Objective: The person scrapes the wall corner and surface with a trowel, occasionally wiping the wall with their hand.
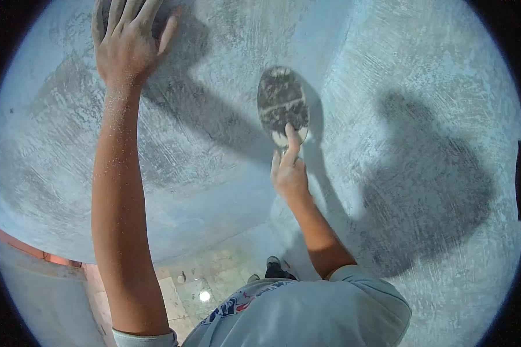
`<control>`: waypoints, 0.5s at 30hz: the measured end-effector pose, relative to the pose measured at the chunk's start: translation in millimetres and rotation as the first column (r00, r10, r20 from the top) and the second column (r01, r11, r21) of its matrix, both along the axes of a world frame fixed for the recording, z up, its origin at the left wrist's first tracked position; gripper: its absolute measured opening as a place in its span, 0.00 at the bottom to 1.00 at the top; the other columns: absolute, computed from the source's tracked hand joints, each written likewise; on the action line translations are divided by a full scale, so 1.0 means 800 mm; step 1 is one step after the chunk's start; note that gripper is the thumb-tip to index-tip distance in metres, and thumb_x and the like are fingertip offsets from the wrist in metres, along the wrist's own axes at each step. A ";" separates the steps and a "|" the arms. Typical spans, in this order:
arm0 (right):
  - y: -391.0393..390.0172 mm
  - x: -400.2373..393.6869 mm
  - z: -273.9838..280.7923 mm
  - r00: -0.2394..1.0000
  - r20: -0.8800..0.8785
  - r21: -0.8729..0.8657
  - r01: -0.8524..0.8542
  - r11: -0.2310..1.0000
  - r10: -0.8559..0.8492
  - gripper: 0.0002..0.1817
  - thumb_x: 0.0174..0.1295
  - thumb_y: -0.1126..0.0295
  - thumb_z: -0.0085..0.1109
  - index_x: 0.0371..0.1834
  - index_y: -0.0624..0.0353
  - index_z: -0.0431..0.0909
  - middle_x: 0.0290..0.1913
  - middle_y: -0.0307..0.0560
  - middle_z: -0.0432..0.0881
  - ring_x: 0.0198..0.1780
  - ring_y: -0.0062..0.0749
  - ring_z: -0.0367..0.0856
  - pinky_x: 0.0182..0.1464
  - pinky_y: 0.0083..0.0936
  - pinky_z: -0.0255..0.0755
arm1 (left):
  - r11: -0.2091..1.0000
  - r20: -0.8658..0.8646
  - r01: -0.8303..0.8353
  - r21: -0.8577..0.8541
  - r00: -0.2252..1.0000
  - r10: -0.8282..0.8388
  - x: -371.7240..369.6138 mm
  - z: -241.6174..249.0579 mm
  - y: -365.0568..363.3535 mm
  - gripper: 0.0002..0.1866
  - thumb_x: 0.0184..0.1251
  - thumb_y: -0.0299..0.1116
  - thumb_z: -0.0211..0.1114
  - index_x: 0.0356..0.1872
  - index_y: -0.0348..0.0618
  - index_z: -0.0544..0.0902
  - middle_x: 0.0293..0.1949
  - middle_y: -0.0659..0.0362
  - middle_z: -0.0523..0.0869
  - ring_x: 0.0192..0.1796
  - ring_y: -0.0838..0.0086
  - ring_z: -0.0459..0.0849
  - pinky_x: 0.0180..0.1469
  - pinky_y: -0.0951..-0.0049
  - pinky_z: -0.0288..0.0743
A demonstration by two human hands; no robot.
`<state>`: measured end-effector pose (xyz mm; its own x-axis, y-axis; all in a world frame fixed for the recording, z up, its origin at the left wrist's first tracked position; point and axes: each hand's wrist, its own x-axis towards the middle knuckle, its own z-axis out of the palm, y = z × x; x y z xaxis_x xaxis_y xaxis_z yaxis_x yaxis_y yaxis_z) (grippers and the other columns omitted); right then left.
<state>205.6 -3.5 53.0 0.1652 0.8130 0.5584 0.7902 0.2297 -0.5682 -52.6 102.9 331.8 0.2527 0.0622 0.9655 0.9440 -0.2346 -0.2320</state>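
My left hand (128, 49) is raised at the upper left with its fingers stretched out against the wall (231, 69); the fingertips run out of view at the top. Pale dust speckles its wrist and forearm. A dark patch shows between the thumb and fingers. In my right hand (291, 173) is an oval, paddle-shaped tool (282, 98), gripped at its lower end with one finger laid along its face. That face is dark, smeared with pale dust and crossed by a light line. The tool stands upright close to the wall, right of the left hand.
Streaky grey-blue wall surface surrounds both hands, with a second wall face (428, 52) meeting it at the right. Shadows of my body (428, 185) and arms fall on it. Below lie a tiled floor (176, 295), my shoes (272, 261) and a reddish edge (35, 250) at the left.
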 end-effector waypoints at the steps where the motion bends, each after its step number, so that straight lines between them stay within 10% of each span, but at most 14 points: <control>1: -0.005 0.000 -0.021 1.000 0.007 0.036 -0.016 0.999 0.016 0.43 0.78 0.76 0.57 0.89 0.59 0.42 0.59 0.82 0.74 0.54 0.79 0.82 0.55 0.55 0.79 | 1.000 0.002 0.007 0.000 1.000 -0.007 0.001 -0.001 -0.001 0.43 0.60 0.40 0.69 0.82 0.60 0.74 0.86 0.56 0.67 0.89 0.55 0.59 0.90 0.46 0.44; 6: -0.005 0.000 -0.059 0.997 0.074 0.165 -0.020 0.986 0.007 0.44 0.78 0.77 0.57 0.89 0.59 0.39 0.63 0.88 0.79 0.65 0.80 0.81 0.64 0.57 0.79 | 0.999 -0.014 0.004 0.041 1.000 -0.003 -0.002 0.001 0.004 0.45 0.58 0.39 0.71 0.83 0.59 0.73 0.87 0.56 0.67 0.89 0.55 0.59 0.90 0.46 0.44; 10: -0.018 -0.009 0.108 0.970 -0.239 -0.403 -0.065 0.913 -0.037 0.45 0.77 0.80 0.56 0.89 0.60 0.38 0.70 0.87 0.74 0.73 0.76 0.76 0.70 0.56 0.76 | 0.998 -0.036 -0.055 -0.006 0.998 0.055 -0.006 0.000 0.002 0.44 0.58 0.41 0.69 0.83 0.57 0.73 0.87 0.55 0.66 0.89 0.54 0.59 0.90 0.45 0.44; 15: -0.013 -0.004 0.007 1.000 0.018 -0.029 -0.002 1.000 0.002 0.44 0.76 0.79 0.57 0.89 0.61 0.41 0.67 0.86 0.77 0.68 0.77 0.80 0.67 0.55 0.79 | 1.000 -0.006 0.012 -0.003 1.000 -0.012 0.000 0.001 -0.004 0.44 0.59 0.42 0.67 0.83 0.58 0.73 0.87 0.55 0.66 0.89 0.54 0.58 0.90 0.45 0.44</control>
<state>202.5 -13.8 58.7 0.1540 0.8290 0.5377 0.7998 0.2150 -0.5605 -52.5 99.8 332.2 0.2588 0.0618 0.9639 0.9398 -0.2468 -0.2365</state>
